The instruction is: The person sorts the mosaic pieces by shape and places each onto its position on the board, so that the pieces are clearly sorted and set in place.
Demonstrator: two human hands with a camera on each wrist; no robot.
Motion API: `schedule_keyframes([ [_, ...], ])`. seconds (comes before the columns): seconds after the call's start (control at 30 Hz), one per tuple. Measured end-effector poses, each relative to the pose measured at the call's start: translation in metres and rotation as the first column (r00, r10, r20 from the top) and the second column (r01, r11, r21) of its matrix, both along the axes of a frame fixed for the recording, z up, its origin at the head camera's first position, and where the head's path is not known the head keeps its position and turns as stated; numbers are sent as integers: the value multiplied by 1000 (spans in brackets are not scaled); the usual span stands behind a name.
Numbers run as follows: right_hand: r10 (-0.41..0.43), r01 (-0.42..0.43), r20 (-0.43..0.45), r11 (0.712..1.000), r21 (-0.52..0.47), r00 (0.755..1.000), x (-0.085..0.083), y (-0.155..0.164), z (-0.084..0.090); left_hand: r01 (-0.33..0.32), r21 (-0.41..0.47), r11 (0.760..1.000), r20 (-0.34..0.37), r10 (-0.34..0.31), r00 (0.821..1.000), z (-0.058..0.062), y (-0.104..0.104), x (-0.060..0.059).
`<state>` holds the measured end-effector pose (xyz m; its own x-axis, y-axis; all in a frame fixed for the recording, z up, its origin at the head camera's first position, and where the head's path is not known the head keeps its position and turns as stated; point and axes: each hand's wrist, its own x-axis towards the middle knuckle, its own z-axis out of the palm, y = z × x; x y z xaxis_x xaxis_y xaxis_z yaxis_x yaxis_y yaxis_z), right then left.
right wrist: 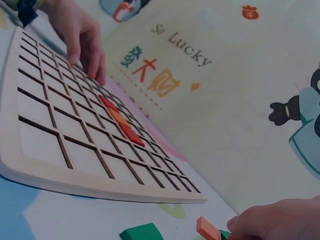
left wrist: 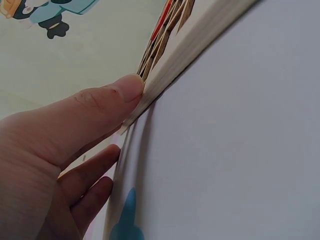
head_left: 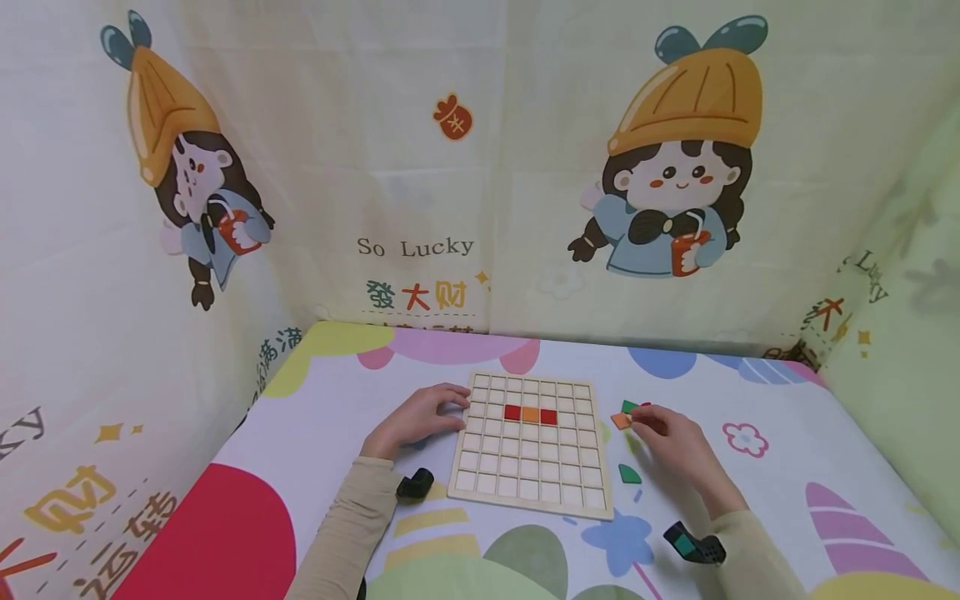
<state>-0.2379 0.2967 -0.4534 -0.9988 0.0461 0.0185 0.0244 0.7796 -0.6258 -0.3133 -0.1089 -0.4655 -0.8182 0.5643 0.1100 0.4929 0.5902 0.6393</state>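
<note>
A wooden grid board (head_left: 529,483) lies flat on the table. One row of it holds a red tile (head_left: 512,412), an orange tile (head_left: 530,414) and another red tile (head_left: 548,417). My left hand (head_left: 420,417) rests on the board's left edge, and its thumb (left wrist: 117,92) presses against the rim (left wrist: 200,45). My right hand (head_left: 667,437) is just right of the board. Its curled fingertips (right wrist: 270,225) pinch a loose orange tile (head_left: 621,421) (right wrist: 207,228), which lies beside a green tile (head_left: 628,407).
Another green tile (head_left: 628,475) lies on the colourful tablecloth (head_left: 750,500) below my right hand, and a green piece (right wrist: 142,232) shows near the board's edge. Printed fabric walls (head_left: 480,167) close in the table at the back and both sides.
</note>
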Motion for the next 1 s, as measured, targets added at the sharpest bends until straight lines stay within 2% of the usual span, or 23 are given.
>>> schedule_keyframes([
  [0.2,16,-16,-23,1000,1,1000,-8,1,-5,1,6,1000,13,-1,1000,-1,0,0],
  [0.37,47,-45,-52,998,40,998,-13,-4,-7,-10,2,1000,21,9,1000,-1,1,1],
  [0.63,93,-71,-160,988,134,983,-15,-11,-8,-14,-7,1000,38,14,999,0,0,1],
  [1.0,93,-76,-87,982,174,992,-9,-8,-4,-5,-10,1000,18,6,1000,1,1,2],
])
